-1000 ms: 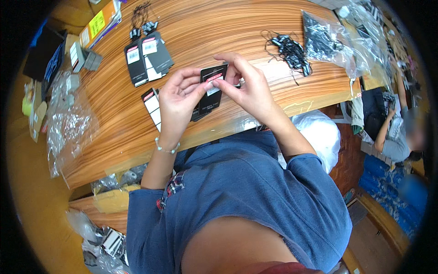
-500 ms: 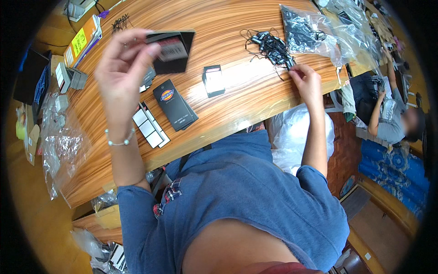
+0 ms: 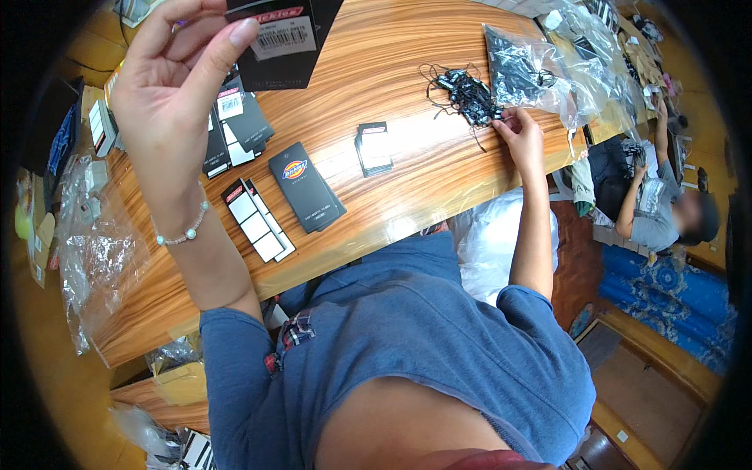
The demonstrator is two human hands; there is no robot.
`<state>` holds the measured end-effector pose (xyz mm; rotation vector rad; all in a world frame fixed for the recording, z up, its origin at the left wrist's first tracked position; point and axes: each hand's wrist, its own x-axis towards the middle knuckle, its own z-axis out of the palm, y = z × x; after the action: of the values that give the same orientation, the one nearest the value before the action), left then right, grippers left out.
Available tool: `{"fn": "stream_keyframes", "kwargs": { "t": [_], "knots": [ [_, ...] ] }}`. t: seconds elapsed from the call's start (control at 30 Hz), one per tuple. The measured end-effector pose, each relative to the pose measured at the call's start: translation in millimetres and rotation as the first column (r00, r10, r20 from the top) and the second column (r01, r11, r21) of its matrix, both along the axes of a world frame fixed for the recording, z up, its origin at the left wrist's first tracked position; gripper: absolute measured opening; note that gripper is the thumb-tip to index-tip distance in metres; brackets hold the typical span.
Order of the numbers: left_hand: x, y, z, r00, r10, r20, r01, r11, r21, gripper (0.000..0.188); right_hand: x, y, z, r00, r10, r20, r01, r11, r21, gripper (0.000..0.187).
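A: What lies nearest?
B: The wearer's blue top (image 3: 399, 329), on the near side of the emblem stack (image 3: 317, 200). That stack is a slightly fanned pile of dark card tags lying on the wood-grain table (image 3: 427, 157). A white plastic bag (image 3: 501, 235) sits off the table edge, to the right of the emblem stack.

A: And the left hand (image 3: 184, 74)?
B: Raised, to the left of the emblem stack and beyond it, with a beaded bracelet (image 3: 184, 234) on the wrist. Its thumb is pressed on the front of a dark tag (image 3: 274, 74) and its fingers are behind, so they are clamped on it. The tag faces the wearer, its white barcode label showing. I can't tell whether more cards sit behind it.

A: What flanks the emblem stack?
B: Just left, some white-panelled tags (image 3: 257, 225). To the right and a little farther, a small pile (image 3: 376, 160), partly lost in glare.

A: Where's the right hand (image 3: 521, 137)?
B: Well to the right of the emblem stack and farther off. Thumb and forefinger come together at the near end of a tangle of black cords (image 3: 470, 94); I can't tell if they grip a strand.

A: Farther out?
B: Beyond the emblem stack to the left, a spread of tags (image 3: 252, 125). Far right of it, past the cords, a clear bag (image 3: 521, 70) with black contents. Farthest right, a co-worker in grey (image 3: 656, 223).
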<state>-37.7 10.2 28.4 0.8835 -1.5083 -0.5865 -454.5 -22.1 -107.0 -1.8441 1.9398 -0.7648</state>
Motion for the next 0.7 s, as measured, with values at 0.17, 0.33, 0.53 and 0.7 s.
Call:
{"fn": "stream_keyframes", "kwargs": {
  "t": [0.17, 0.33, 0.53, 0.7],
  "knots": [
    [7, 2, 4, 0.996, 0.065, 0.059, -0.064, 0.998, -0.021, 0.025, -5, -5, -4, 0.999, 0.034, -0.040, -0.033, 0.999, 0.012, 0.017],
    [11, 2, 4, 0.995, 0.091, 0.052, -0.091, 0.996, -0.003, 0.026, -6, -6, 9, 0.995, 0.091, 0.036, -0.092, 0.996, 0.006, 0.014],
    [-13, -8, -3, 0.999, 0.028, -0.022, -0.027, 0.997, 0.073, 0.026, -2, -14, 48, 0.548, -0.057, 0.834, 0.076, 0.997, 0.018, 0.012],
    [-24, -16, -12, 0.995, -0.085, -0.057, 0.093, 0.984, 0.152, 0.024, 19, -35, 79, 0.428, 0.167, 0.888, -0.072, 0.986, -0.151, 0.015]
  ]
}}
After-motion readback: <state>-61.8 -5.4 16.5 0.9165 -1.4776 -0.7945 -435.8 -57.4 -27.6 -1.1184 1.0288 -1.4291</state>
